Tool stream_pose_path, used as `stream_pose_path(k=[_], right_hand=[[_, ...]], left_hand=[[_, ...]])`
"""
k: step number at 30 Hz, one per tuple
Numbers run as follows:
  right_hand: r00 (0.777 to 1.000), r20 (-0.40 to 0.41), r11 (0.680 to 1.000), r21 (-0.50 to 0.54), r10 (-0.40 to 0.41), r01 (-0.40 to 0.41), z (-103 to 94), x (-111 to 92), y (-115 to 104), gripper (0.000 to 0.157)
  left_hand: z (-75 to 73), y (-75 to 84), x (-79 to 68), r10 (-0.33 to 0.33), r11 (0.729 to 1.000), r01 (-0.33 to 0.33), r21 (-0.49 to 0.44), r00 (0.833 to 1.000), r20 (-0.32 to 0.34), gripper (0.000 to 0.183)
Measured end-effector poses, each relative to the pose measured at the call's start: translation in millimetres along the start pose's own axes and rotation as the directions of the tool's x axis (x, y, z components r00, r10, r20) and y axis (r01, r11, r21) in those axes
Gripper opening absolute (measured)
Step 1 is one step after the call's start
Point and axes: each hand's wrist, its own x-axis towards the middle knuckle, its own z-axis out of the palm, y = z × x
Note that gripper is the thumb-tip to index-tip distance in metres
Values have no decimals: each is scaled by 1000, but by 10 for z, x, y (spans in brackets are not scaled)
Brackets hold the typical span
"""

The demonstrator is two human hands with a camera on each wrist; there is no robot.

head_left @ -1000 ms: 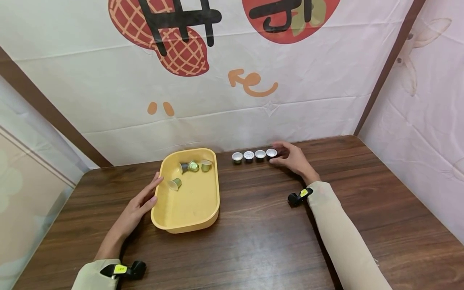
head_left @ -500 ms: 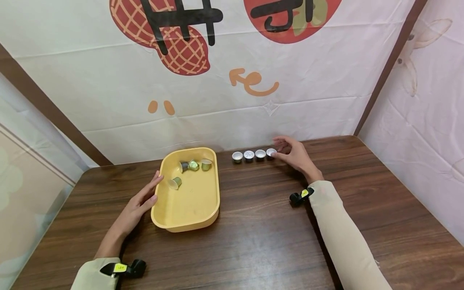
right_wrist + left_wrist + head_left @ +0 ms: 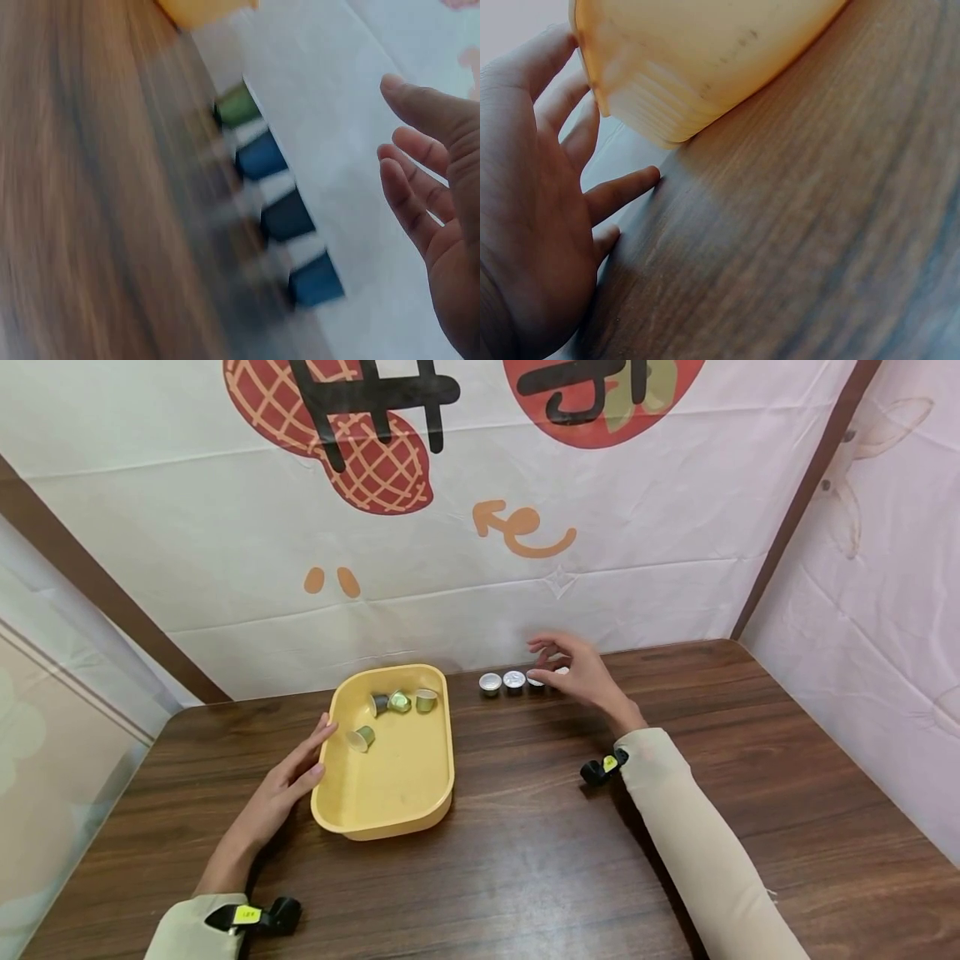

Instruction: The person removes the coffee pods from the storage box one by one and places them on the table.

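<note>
Four capsules (image 3: 426, 701) resting in one yellow tray (image 3: 393, 789), spread left hand (image 3: 281, 787) touching its left rim, four foil-topped capsules (image 3: 491, 684) standing at right, loosely spread right hand (image 3: 587, 677) hovering above

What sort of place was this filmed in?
Likely a makeshift filming booth rather than an everyday room: a creased, printed sheet hangs right behind the wood-grain table, and a small black device sits at each wrist.

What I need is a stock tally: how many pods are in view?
8: in the tray, a dark pod and three green pods; on the table, a row of four pods, two partly behind the right hand in the head view.
</note>
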Motion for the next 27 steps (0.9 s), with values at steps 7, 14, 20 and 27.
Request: stream_pose_path(k=[7, 14, 20, 27], right_hand=[[993, 66, 993, 73, -98, 93, 230, 204, -218, 42], [964, 126, 972, 66, -233, 226, 531, 467, -163, 46], [930, 238, 960, 66, -279, 271, 801, 639, -201, 45], [904, 356, 972, 85, -235, 219, 1096, 710, -295, 42]], left_hand=[[7, -3, -4, -1, 1000, 1, -12, 1000, 14, 54], [11, -3, 8, 5, 1000, -5, -6, 1000, 11, 53], [1, -19, -8, 4, 1000, -4, 2, 1000, 9, 53], [-1, -17, -6, 11, 1000, -11, 8, 1000, 4, 53]])
